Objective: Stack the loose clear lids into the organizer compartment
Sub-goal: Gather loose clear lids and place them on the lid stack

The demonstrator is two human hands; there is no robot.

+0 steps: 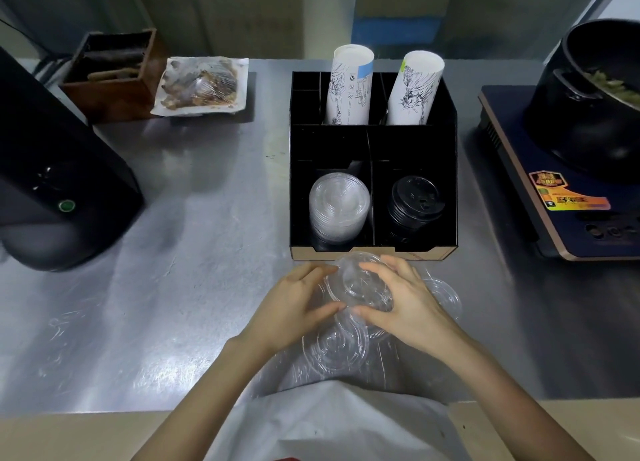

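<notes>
Plastic bag [332, 422] lies nearest, below both wrists. Loose lids [334, 351] sit on it under the palms, with more lids past the right knuckles. Left hand [294, 308] and right hand [405, 304] face each other, fingers curled around a small lid stack [360, 287] gripped between them. Just beyond the fingertips stands the organizer [372, 252]; its near left compartment holds stacked clear lids [337, 206], the right one black lids [414, 201].

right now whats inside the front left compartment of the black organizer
A stack of clear lids, leaning against the back of that compartment in the organizer. The stack's base and the compartment floor beneath it are covered, so nothing under it can be seen.
</notes>
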